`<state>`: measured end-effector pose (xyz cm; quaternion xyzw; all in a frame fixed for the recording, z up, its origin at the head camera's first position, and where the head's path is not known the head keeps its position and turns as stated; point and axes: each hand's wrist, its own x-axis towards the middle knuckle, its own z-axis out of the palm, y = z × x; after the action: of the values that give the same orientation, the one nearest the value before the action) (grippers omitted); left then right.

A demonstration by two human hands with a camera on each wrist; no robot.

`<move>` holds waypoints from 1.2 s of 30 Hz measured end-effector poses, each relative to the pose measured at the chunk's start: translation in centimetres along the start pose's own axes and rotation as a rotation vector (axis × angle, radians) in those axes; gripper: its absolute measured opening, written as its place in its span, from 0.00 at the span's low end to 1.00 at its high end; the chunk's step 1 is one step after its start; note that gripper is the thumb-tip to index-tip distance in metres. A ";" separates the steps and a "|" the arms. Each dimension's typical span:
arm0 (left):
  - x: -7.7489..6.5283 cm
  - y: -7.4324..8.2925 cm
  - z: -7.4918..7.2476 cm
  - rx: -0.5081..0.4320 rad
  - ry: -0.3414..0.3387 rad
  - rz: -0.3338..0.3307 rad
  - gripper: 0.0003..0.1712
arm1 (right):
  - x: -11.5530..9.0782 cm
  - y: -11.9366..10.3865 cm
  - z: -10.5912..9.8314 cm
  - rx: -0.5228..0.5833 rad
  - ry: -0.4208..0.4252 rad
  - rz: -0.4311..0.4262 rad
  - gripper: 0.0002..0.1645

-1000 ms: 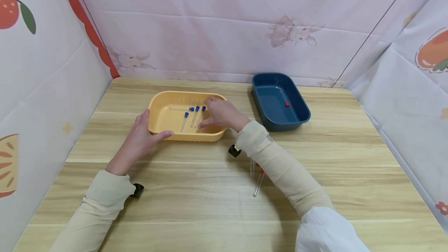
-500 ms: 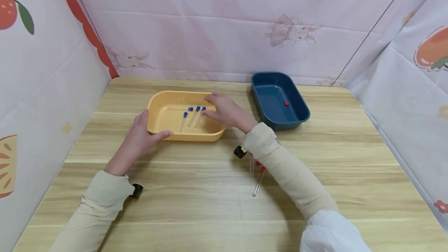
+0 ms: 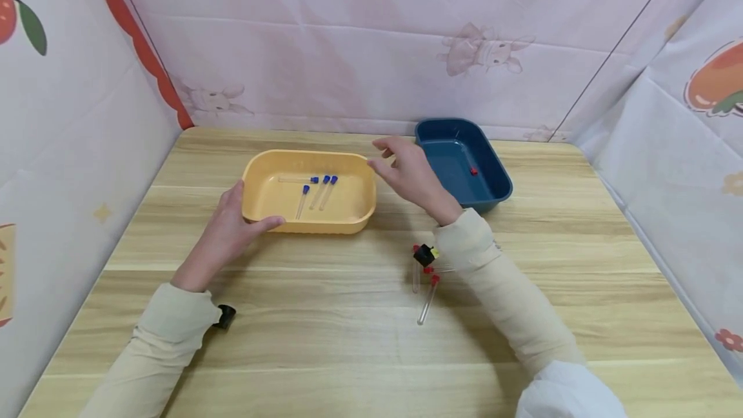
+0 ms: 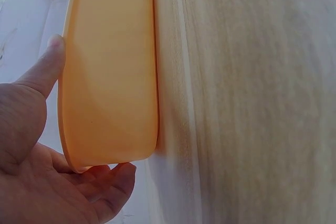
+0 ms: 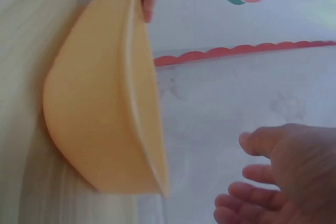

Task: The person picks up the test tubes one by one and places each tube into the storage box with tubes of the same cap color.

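Fabric (image 3: 348, 69) printed with rabbits and fruit encloses three sides of a wood-grained table (image 3: 348, 340). Yellow tray (image 3: 313, 227), left of centre, lies lengthwise across the table, containing four clear tubes (image 3: 318, 194), each with a blue cap: one lies crosswise towards the back, and three lie slanted side by side. Blue tray (image 3: 451, 163), farther back and to the right, contains one red-capped tube, of which the cap (image 3: 473, 171) shows most clearly. Left hand (image 3: 232, 221) grips the yellow tray at its left end, thumb over the near rim; the left wrist view adds the fingers curled round the outside of the corner, which the head view hides. Right hand (image 3: 409, 169) hangs raised between the trays, fingers loosely bent and thumb apart from them. In the head view the right thumb seems to meet the yellow tray's rim; the right wrist view shows a gap between them. Only the head view shows the tubes. Three red-capped tubes (image 3: 428, 302) lie on the table below the right wrist, one partly covered by the sleeve (image 3: 505, 289).
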<state>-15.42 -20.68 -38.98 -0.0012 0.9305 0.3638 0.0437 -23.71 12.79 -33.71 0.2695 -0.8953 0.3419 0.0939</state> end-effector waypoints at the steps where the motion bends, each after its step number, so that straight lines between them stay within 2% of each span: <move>1: 0.0 0.0 0.0 -0.001 -0.003 -0.002 0.74 | -0.3 0.2 -0.4 -0.001 0.026 0.002 0.24; 5: 0.1 0.1 0.2 -0.002 -0.001 0.002 0.73 | -1.3 0.9 -1.6 0.012 0.116 0.011 0.23; 10: 0.1 -0.1 0.2 0.002 0.005 0.020 0.72 | -2.7 1.5 -2.7 0.016 0.183 0.083 0.24; 17: 0.0 0.0 0.2 0.003 0.011 0.025 0.72 | -4.9 2.9 -3.6 0.035 0.226 0.152 0.25; 30: 0.0 -0.1 0.2 -0.005 0.014 0.032 0.72 | -8.9 5.6 -5.9 0.031 0.293 0.221 0.25; 36: 0.1 -0.2 0.1 -0.005 0.006 0.032 0.73 | -10.4 6.8 -7.4 0.007 0.335 0.307 0.27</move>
<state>-15.47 -20.79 -39.15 0.0127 0.9295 0.3668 0.0350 -18.84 26.29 -35.62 0.0698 -0.8965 0.3955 0.1872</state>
